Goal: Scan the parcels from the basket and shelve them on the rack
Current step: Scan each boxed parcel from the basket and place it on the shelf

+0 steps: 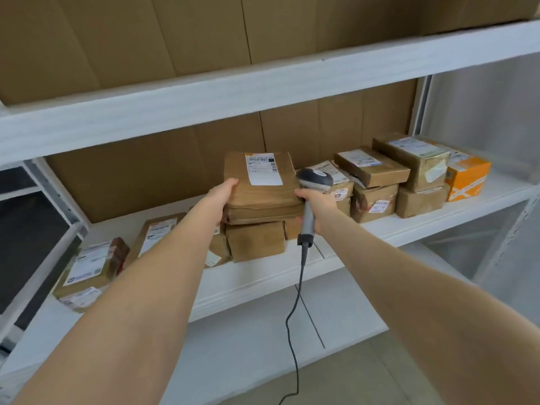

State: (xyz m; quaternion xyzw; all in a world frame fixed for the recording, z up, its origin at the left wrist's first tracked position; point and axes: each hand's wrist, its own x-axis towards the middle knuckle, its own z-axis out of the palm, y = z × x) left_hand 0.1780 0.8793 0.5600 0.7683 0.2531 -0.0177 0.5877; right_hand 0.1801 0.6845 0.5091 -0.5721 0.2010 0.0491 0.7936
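Here the flat brown paper-wrapped parcel with a white shipping label (260, 182) sits on top of a squat brown box (255, 241) on the middle white shelf of the rack (292, 276), both hands steadying it. The left hand (223, 194) presses flat against the parcel's edge at nine o'clock, fingers wrapped round the far corner, likely to square the parcel on the stack. The right hand (317, 210), at three o'clock of the parcel, is closed around the grey handle of a corded barcode scanner (312, 185), knuckles touching the parcel's side — probably nudging it while keeping the tool ready. The scanner's dark cable (295, 311) hangs toward six o'clock. More taped brown parcels (377, 182) and an orange carton (467, 176) are stacked at two o'clock; a labelled parcel (90, 267) lies at eight o'clock. No basket is in view.
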